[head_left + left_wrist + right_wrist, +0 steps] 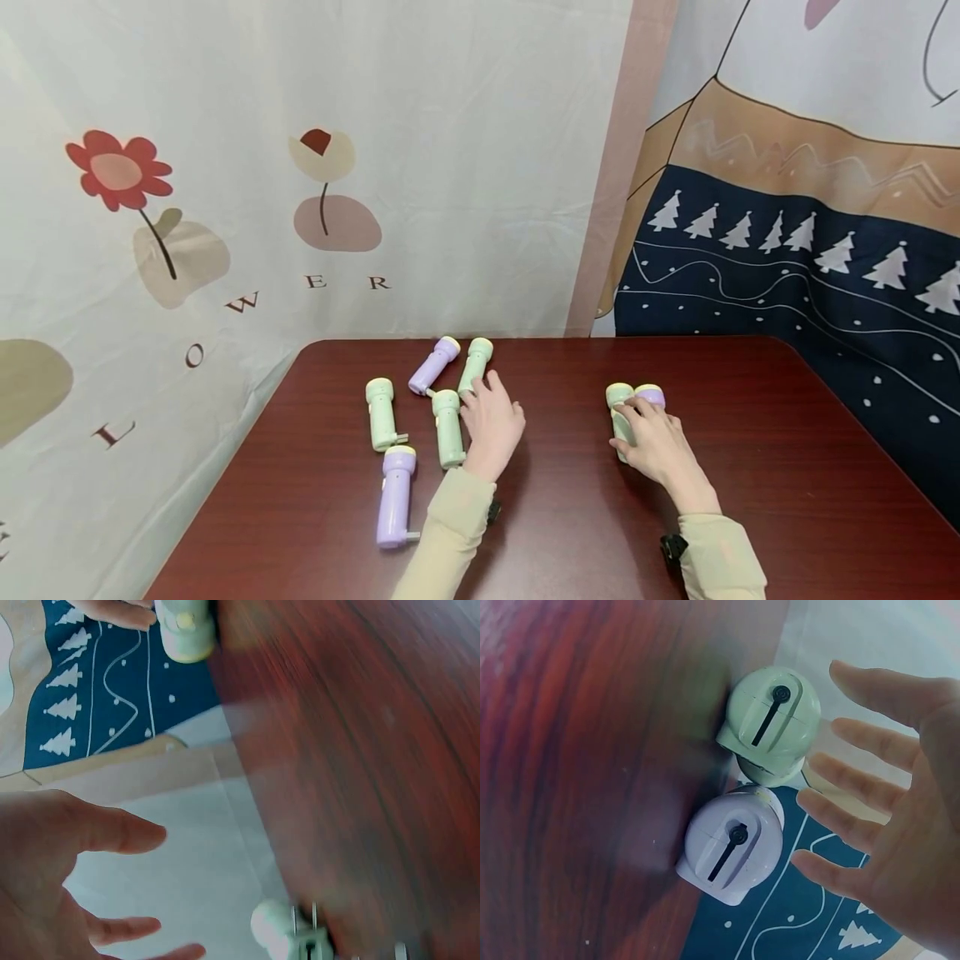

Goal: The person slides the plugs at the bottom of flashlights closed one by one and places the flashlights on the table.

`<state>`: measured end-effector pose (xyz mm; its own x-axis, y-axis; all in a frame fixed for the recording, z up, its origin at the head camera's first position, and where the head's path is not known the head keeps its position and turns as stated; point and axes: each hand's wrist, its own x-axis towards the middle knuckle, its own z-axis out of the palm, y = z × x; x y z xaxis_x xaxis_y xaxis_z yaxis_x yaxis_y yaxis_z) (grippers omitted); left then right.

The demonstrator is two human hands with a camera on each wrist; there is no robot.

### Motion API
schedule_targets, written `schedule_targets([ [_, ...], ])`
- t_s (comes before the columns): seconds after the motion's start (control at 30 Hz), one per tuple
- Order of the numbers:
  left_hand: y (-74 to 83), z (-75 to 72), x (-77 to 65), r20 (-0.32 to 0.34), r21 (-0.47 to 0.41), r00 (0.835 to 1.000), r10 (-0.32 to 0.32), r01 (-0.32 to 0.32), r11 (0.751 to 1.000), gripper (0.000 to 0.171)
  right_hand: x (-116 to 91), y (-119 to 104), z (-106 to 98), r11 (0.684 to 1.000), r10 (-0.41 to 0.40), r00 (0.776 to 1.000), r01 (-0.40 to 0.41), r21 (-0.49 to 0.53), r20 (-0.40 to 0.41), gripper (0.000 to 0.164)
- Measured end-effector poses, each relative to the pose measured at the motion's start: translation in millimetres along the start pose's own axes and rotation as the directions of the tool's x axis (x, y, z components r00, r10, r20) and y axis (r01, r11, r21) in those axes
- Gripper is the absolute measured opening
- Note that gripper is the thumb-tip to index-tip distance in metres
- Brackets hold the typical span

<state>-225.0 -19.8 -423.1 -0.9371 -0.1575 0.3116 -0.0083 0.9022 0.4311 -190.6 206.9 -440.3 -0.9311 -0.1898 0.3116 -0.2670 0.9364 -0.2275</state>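
Observation:
My left hand (495,425), fingers spread and holding nothing, hovers beside a green flashlight (476,360) at the back. Its fingertips overlap that flashlight's lower end in the head view. In the left wrist view, metal plug prongs stick out of a green flashlight (281,930). Over on the right, my right hand (660,442) reaches above a green flashlight (619,398) and a purple flashlight (651,394) lying side by side, partly hidden by it. The right wrist view shows both end caps (774,712), with slots and no raised prongs, and outstretched fingers (862,780) alongside.
Left of my left hand lie another green flashlight (448,429), a green one (381,412) and two purple ones (433,367), the nearer purple flashlight (396,500) with prongs out. The dark red table (570,517) ends at a printed curtain (480,167).

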Motion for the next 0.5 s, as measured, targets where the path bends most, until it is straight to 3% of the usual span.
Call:
schedule_targets([
  [0.13, -14.2, -4.9, 1.4, -0.058, 0.043, 0.997, -0.053, 0.055, 0.998, 0.058, 0.2, 0.0, 1.2, 1.0, 0.002, 1.0, -0.002, -0.003, 0.006, 0.046],
  [0.23, -26.5, -6.6, 4.1, -0.065, 0.081, 0.992, -0.107, 0.113, 0.99, 0.063, 0.2, 0.6, 2.6, 1.0, 0.003, 1.0, -0.003, -0.002, 0.008, 0.045],
  [0.33, -37.9, -7.5, 6.7, 0.0, 0.122, 0.985, -0.174, 0.173, 0.977, 0.07, 0.0, 1.2, 4.1, 1.0, 0.005, 1.0, -0.005, -0.003, 0.015, 0.045],
  [0.5, -51.9, -8.3, 8.7, 0.108, 0.142, 0.958, -0.266, 0.25, 0.958, 0.075, 0.1, 1.8, 4.8, 1.0, 0.013, 1.0, -0.013, -0.003, 0.029, 0.045],
])
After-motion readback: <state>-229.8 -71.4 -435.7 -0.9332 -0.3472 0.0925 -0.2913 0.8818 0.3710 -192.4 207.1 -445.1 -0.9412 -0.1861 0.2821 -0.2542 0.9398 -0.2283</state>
